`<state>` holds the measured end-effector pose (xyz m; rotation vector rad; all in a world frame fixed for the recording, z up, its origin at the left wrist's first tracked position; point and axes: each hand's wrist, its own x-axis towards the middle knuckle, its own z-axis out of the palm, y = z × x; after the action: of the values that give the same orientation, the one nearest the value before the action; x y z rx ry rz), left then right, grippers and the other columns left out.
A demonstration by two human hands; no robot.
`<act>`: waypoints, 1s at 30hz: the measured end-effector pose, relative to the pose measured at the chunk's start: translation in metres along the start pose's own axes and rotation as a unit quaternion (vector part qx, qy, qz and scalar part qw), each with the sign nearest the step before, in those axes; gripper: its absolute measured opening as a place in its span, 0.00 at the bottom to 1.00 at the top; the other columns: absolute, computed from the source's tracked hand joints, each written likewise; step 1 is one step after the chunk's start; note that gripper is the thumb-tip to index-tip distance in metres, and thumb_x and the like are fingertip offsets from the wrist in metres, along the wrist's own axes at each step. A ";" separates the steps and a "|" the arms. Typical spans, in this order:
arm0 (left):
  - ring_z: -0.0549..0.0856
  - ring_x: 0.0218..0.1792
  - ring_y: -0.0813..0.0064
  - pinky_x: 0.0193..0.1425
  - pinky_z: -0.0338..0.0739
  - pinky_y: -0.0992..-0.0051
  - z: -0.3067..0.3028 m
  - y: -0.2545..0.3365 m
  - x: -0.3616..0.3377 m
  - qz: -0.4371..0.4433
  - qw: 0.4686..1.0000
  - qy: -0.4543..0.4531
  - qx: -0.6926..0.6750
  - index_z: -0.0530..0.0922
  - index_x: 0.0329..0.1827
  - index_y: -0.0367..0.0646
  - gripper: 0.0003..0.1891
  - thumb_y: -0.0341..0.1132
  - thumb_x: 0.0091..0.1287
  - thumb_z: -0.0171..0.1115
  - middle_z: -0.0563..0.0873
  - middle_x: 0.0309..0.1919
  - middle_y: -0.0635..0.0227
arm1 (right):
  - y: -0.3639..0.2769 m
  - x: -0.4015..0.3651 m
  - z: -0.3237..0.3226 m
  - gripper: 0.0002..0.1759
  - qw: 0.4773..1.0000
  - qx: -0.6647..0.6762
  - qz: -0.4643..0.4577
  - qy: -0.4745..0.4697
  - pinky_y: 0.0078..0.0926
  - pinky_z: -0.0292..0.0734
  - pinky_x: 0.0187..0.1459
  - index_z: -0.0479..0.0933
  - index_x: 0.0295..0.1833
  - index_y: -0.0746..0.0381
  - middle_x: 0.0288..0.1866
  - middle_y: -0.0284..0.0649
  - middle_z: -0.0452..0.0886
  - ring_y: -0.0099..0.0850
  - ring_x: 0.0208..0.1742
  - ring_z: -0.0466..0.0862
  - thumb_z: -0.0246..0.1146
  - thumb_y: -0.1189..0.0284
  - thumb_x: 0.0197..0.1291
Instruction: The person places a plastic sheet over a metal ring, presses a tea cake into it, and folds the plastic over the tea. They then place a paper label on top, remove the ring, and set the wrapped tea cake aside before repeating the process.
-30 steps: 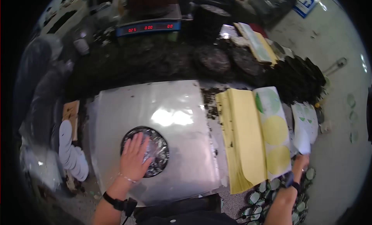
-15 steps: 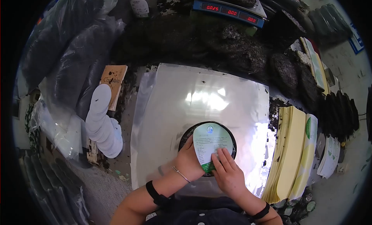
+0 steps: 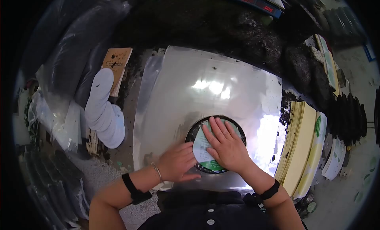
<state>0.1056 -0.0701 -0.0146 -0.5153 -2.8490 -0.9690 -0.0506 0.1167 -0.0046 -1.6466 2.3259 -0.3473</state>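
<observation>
Lying flat, the right hand (image 3: 229,146) covers much of the round label (image 3: 201,146), its fingers straight and gripping nothing. Compared with half a second ago, the left hand (image 3: 178,162) no longer holds the label's side but sits by its left edge, fingers loosely bent around nothing, thumb spread; whether the fingertips touch is unclear. The label thus appears laid on the dark disc (image 3: 192,131), below and right of the frame's centre, on a shiny sheet (image 3: 182,91). It looks pale green, finely printed, with a deeper green lower band.
</observation>
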 end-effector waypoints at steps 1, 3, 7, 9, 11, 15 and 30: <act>0.86 0.57 0.55 0.78 0.71 0.53 -0.002 0.002 0.001 -0.016 1.000 0.006 0.001 0.86 0.53 0.40 0.23 0.50 0.65 0.72 0.90 0.49 0.60 | -0.001 0.000 0.000 0.39 1.000 -0.010 -0.013 -0.003 0.44 0.50 0.85 0.60 0.85 0.55 0.88 0.44 0.58 0.39 0.87 0.58 0.59 0.55 0.74; 0.87 0.51 0.57 0.78 0.70 0.53 -0.015 -0.009 0.011 0.013 0.998 -0.010 -0.067 0.85 0.49 0.39 0.22 0.52 0.71 0.65 0.89 0.43 0.58 | 0.000 -0.002 0.006 0.40 0.997 -0.001 -0.074 -0.028 0.48 0.47 0.86 0.59 0.85 0.59 0.88 0.50 0.57 0.48 0.88 0.56 0.60 0.57 0.72; 0.88 0.51 0.55 0.70 0.76 0.61 -0.002 -0.012 0.022 -0.263 0.897 0.254 -0.250 0.82 0.54 0.36 0.16 0.42 0.76 0.62 0.88 0.44 0.51 | -0.002 -0.001 0.001 0.38 0.993 -0.011 -0.118 0.002 0.52 0.46 0.85 0.62 0.85 0.49 0.87 0.45 0.59 0.46 0.87 0.58 0.60 0.54 0.73; 0.88 0.56 0.54 0.64 0.79 0.64 0.044 -0.016 0.045 -0.280 0.877 0.318 -0.227 0.80 0.56 0.35 0.13 0.37 0.78 0.60 0.88 0.49 0.48 | -0.018 -0.015 0.007 0.37 0.994 -0.005 -0.114 0.004 0.54 0.45 0.85 0.62 0.85 0.47 0.87 0.44 0.60 0.47 0.87 0.58 0.59 0.54 0.73; 0.87 0.59 0.53 0.64 0.79 0.64 0.057 -0.040 0.053 -0.299 0.822 0.355 -0.330 0.78 0.65 0.36 0.18 0.36 0.77 0.63 0.87 0.57 0.49 | -0.036 -0.033 0.011 0.36 0.993 -0.026 -0.112 -0.039 0.57 0.41 0.85 0.60 0.86 0.49 0.88 0.47 0.57 0.50 0.88 0.53 0.56 0.55 0.76; 0.81 0.68 0.56 0.75 0.71 0.65 0.050 -0.015 0.060 -0.300 0.856 0.221 -0.359 0.75 0.71 0.40 0.27 0.52 0.83 0.47 0.84 0.65 0.52 | -0.051 -0.070 0.031 0.37 0.996 0.001 -0.087 -0.021 0.55 0.42 0.85 0.56 0.87 0.46 0.88 0.40 0.58 0.40 0.88 0.57 0.55 0.56 0.76; 0.82 0.68 0.60 0.67 0.78 0.63 0.050 0.260 0.121 -0.031 0.759 -0.040 -0.649 0.76 0.58 0.45 0.19 0.50 0.79 0.61 0.81 0.68 0.54 | -0.075 -0.346 0.132 0.18 0.850 0.447 0.068 0.271 0.33 0.71 0.59 0.77 0.41 0.56 0.36 0.34 0.80 0.31 0.46 0.80 0.50 0.56 0.78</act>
<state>0.0821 0.1881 0.1181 -0.4806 -1.7363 -2.8690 0.1716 0.4139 -0.0739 -0.9575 2.0112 -1.7302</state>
